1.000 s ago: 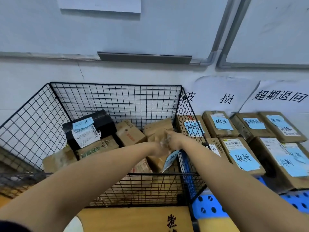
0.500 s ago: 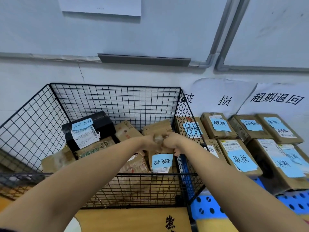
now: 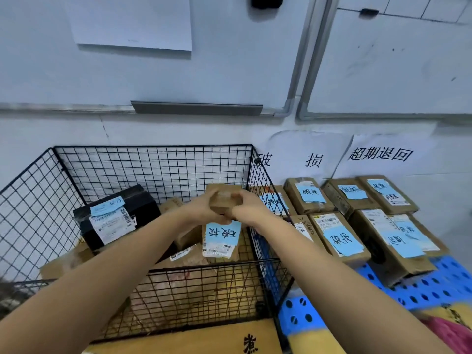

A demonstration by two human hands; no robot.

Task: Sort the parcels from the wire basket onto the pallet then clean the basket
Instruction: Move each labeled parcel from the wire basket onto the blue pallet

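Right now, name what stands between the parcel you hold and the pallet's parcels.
In the head view, the basket's right mesh wall stands between the held parcel and the pallet parcels.

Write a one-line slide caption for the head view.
Left hand and right hand grip a cardboard parcel over the wire basket, beside labelled parcels on the blue pallet.

The left arm (image 3: 115, 274) and the right arm (image 3: 332, 277) are bare along all that shows, smooth and slim. The left hand (image 3: 204, 210) and right hand (image 3: 249, 209) are bare as well. Pink cloth (image 3: 456, 334) shows by the right arm at the bottom corner; whether it is worn, I cannot tell.
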